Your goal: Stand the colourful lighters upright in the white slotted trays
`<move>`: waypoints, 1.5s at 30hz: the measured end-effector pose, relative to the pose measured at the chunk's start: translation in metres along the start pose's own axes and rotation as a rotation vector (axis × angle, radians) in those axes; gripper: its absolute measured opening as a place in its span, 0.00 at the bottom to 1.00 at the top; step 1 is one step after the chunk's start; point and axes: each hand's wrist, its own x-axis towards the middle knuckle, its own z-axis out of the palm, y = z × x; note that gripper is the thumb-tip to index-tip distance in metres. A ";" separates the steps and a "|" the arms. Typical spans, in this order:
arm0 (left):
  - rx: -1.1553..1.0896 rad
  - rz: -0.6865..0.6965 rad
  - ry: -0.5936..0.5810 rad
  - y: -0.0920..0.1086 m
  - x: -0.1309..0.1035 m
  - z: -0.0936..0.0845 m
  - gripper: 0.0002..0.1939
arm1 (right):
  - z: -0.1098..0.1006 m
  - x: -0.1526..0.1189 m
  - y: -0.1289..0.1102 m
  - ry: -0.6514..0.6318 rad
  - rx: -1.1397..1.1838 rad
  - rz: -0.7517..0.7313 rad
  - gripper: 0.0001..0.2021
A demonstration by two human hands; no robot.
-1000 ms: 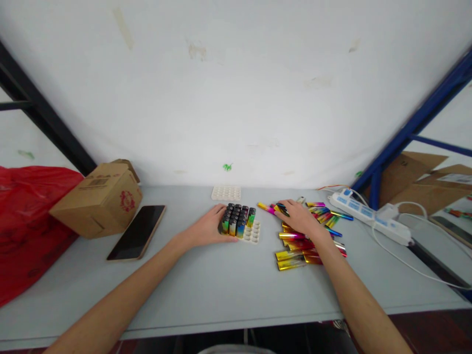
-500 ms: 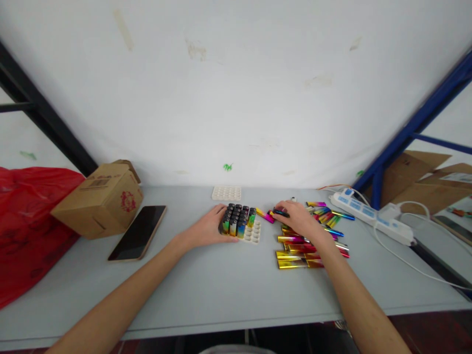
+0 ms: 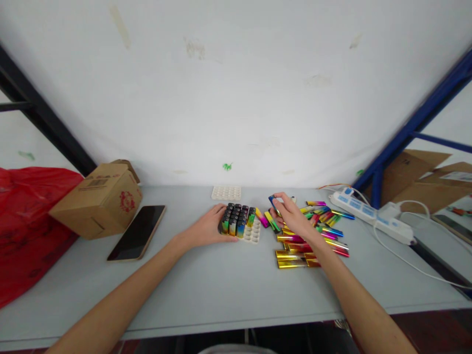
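Note:
My left hand (image 3: 209,227) curves round the left side of a block of upright lighters (image 3: 236,216) with black tops and coloured shiny bodies. They stand in a white tray (image 3: 252,235) with round pockets, and its right-hand pockets show. Above the table to the right, my right hand (image 3: 289,214) pinches a blue lighter (image 3: 273,200), tilted between thumb and fingers. Beneath and beside that hand lies a loose pile of shiny lighters (image 3: 295,254) in gold, red, blue and pink. A yellow-and-pink lighter (image 3: 262,218) lies just right of the tray.
A second white tray (image 3: 226,192) lies by the wall. On the left are a phone (image 3: 137,233), a cardboard box (image 3: 98,199) and a red plastic bag (image 3: 33,231). A white power strip (image 3: 372,217) with cables lies at the right, near a blue frame post (image 3: 376,189).
My right hand has lifted slightly, now with the blue lighter raised and tilted in it. A yellow-and-green lighter shows on the table below it. My left hand has stayed put.

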 end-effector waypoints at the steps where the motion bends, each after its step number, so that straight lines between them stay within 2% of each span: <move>1: 0.001 0.001 -0.003 0.000 0.000 0.000 0.47 | 0.005 0.000 -0.002 -0.014 0.074 0.025 0.29; 4: 0.001 -0.011 -0.009 0.001 0.000 -0.001 0.47 | 0.021 0.000 -0.008 -0.005 0.180 0.061 0.32; 7: 0.001 -0.021 -0.018 0.002 0.000 -0.002 0.46 | 0.032 0.000 -0.008 0.053 0.189 0.104 0.37; 11: -0.006 -0.018 -0.022 0.002 0.000 -0.002 0.46 | 0.038 0.002 -0.004 0.100 0.133 0.159 0.34; 18: 0.004 -0.039 -0.023 0.003 0.000 -0.001 0.47 | 0.040 0.001 -0.003 0.129 0.068 0.153 0.26; 27: 0.001 -0.015 -0.022 0.001 0.000 -0.001 0.46 | 0.041 0.003 -0.001 0.118 0.090 0.175 0.26; 36: 0.002 -0.041 -0.031 0.004 0.000 -0.001 0.47 | 0.043 0.000 -0.004 0.058 0.071 0.151 0.32; 45: 0.011 -0.036 -0.035 0.004 0.000 -0.002 0.45 | 0.044 0.001 -0.002 0.061 -0.052 0.103 0.28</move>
